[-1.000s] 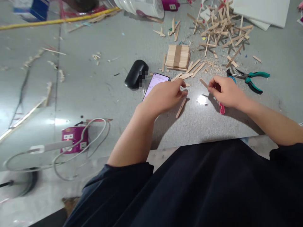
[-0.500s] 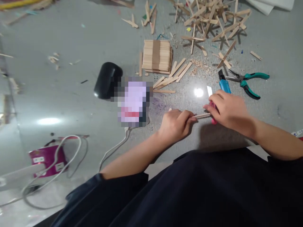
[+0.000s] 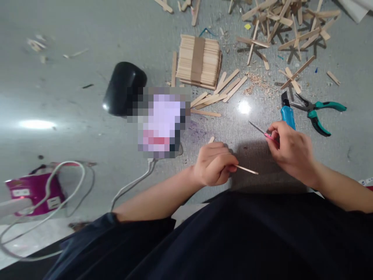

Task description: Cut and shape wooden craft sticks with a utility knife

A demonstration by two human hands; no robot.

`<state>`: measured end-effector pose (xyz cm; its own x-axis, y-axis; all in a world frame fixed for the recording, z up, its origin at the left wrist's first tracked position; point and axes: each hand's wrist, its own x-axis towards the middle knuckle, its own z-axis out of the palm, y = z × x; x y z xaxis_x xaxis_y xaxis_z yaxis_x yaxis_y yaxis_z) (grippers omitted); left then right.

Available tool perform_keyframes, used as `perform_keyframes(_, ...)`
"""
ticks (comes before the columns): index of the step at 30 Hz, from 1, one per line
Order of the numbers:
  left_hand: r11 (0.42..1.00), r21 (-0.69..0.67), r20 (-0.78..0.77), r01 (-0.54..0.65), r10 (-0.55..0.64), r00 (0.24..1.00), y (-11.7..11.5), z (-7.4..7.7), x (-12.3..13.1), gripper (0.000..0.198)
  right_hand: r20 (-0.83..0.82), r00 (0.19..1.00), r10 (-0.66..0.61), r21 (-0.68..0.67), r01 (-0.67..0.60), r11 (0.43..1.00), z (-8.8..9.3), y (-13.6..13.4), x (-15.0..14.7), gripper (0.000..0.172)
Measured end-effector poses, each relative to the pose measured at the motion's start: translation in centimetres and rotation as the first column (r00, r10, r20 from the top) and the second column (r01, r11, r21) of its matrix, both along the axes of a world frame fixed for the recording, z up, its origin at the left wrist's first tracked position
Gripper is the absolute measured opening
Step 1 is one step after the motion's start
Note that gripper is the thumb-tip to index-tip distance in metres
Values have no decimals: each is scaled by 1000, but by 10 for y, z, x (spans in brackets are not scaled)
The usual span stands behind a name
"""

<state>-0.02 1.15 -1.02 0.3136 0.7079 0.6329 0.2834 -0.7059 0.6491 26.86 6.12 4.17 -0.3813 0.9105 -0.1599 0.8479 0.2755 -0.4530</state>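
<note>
Low in the middle of the frame, just above the dark clothing, the left hand is curled into a loose fist around a thin wooden stick. The stick juts out of the fingers to the right, its long axis running almost level and dipping slightly toward its free end. A short wooden stub shows above the knuckles; I cannot tell whether it belongs to the same stick.

Up and to the right, the right hand pinches a pink-handled knife, fingers closed narrow on the handle. The bare blade slants toward the upper left. Blade and stick are apart: the stick's free end lies below the blade and left of the right hand, nearer that hand than the fist that holds it.

Just above the right hand lies a blue tool with a black tip, and beside it teal-handled pliers. Loose sticks fan out at centre, below a banded stack of sticks. Glued stick crosses crowd the upper right. Left of the hands sit a blurred phone and a black case. A pink power strip sits at lower left on the grey table.
</note>
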Motion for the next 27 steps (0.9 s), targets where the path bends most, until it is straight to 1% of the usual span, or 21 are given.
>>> perform_keyframes(2, 1000, -3, 22, -8, 8, 1000, 0, -2, 1, 11, 5, 1000, 11, 29, -12, 1000, -5, 2, 1, 16)
perform_keyframes(4, 999, -42, 43, -30, 31, 999, -1, -4, 2, 10, 34, 999, 20, 83, -23, 996, -8, 5, 1, 21)
perform_keyframes(7, 976, -207, 86, -72, 92, 992, -9, -4, 8, 13, 96, 995, 40, 114, -51, 992, -10, 9, 1, 29)
perform_keyframes(9, 932, -355, 141, -70, 128, 982, -14, -4, 14, 17, 142, 988, 65, 110, -81, 991, -9, 12, 0, 32)
perform_keyframes(11, 874, -484, 211, -32, 152, 966, -16, -5, 19, 23, 159, 984, 79, 113, -98, 989, -6, 14, -1, 34)
perform_keyframes(13, 814, -580, 283, 30, 167, 944, -15, -5, 23, 30, 115, 991, 68, 139, -84, 987, -3, 16, -1, 32)
perform_keyframes(15, 757, -647, 350, 94, 185, 918, -11, -6, 24, 37, 14, 998, 54, 184, -56, 981, -2, 18, -1, 31)
perform_keyframes(18, 686, -707, 423, 170, 219, 879, -6, -5, 24, 41, -155, 985, 74, 218, -39, 975, -4, 19, 2, 33)
perform_keyframes(20, 652, -729, 454, 210, 230, 861, -5, -3, 24, 43, -209, 970, 121, 192, -81, 978, -8, 17, 4, 36)
perform_keyframes(23, 621, -739, 486, 261, 223, 845, -3, 0, 25, 46, -209, 951, 227, 170, -193, 966, -16, 13, 4, 37)
perform_keyframes(27, 602, -733, 510, 316, 179, 842, -3, 1, 27, 48, -210, 926, 314, 228, -266, 937, -26, 9, -1, 37)
